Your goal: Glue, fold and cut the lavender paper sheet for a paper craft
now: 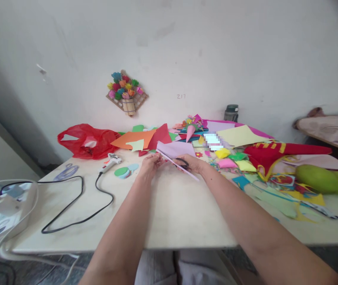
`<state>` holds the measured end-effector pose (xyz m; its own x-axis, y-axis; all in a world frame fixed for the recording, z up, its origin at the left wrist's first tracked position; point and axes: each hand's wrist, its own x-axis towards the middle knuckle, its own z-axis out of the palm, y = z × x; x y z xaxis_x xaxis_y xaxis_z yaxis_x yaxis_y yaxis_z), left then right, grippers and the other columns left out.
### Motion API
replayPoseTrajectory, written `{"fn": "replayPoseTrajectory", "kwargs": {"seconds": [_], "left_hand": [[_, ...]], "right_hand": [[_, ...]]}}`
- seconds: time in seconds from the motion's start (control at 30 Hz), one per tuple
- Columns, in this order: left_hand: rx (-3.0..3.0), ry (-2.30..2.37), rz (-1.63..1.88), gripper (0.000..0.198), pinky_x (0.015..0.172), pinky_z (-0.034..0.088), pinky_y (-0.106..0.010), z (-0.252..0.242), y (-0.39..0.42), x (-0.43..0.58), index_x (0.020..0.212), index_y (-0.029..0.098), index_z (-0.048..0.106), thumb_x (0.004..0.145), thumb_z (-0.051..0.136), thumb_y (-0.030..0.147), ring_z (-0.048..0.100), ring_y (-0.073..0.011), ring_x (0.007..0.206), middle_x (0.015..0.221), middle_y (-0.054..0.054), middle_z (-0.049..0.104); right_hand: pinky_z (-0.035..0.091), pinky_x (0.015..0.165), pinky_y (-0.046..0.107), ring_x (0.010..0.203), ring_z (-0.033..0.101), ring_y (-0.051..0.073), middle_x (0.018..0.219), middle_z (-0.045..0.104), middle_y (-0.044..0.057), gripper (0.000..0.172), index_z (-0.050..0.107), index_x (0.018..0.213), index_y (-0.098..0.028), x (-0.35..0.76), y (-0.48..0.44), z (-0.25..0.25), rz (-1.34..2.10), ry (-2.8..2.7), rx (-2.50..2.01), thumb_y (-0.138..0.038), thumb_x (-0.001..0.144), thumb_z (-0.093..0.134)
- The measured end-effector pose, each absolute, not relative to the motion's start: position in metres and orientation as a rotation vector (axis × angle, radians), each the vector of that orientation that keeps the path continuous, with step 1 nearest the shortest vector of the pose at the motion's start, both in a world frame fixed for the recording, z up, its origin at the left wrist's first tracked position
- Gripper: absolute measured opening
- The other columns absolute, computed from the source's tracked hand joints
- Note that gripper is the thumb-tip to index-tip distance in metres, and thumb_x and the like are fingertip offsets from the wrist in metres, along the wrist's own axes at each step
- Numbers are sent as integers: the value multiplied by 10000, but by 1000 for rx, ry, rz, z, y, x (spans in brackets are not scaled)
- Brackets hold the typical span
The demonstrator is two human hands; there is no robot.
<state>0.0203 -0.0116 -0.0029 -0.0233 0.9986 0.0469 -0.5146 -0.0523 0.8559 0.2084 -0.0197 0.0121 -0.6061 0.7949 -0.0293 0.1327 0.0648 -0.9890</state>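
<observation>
My left hand (152, 164) pinches the near left edge of a light purple sheet of paper (177, 149) above the table. In my right hand (193, 163) is a pair of scissors with black handles (182, 161); the blades are mostly hidden by the paper. A narrow strip of the purple paper (191, 174) slants down to the right, under my right hand. Left of my left hand lie round paper discs, a green one (121, 171) and pale blue ones (133, 166).
A glue gun (111, 162) with a black cord lies at left, near a red plastic bag (87, 140). Coloured paper sheets (139, 136) line the back. Paper scraps (278, 198), a red cloth piece (263, 156) and green fruit (320, 179) lie at right. A power strip box (11, 209) sits at left.
</observation>
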Motion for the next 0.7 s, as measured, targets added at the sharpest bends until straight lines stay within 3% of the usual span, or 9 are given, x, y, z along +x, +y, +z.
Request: {"fn": "replayPoseTrajectory", "kwargs": {"seconds": [0.7], "left_hand": [[968, 774, 1428, 103, 630, 502, -286, -4, -12, 20, 638, 116, 593, 588, 674, 154, 556, -104, 558, 602, -21, 583]], "right_hand": [[197, 365, 177, 386, 288, 37, 463, 374, -70, 256, 491, 624, -143, 206, -14, 7, 1499, -1815, -922, -363, 641, 621]]}}
